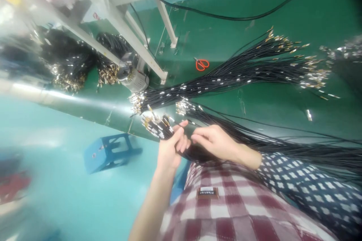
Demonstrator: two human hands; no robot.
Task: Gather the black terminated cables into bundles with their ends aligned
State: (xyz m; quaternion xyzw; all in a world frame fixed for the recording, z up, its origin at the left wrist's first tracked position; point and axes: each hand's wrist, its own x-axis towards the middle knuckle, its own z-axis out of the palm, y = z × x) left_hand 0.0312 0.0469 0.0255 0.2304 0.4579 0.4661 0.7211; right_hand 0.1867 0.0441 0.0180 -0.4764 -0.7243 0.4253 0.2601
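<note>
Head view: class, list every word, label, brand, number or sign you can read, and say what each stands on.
"Pfashion", upside down: brown-edged label on the checked garment.
Pale strip on that label: too small to read.
Marks on the blue stool: too blurred.

Glossy metal cable tips (160,133)

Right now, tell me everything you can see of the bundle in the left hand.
The bundle is many thin black cables, plastic-looking, ending in metallic-looking silvery and gold-coloured tips. These fan out unevenly toward the upper left of the picture. The left hand closes around it just behind them; black lengths appear to continue rightward, below the right hand, but their far ends can't be made out. Whether that hand touches it is unclear.
</note>
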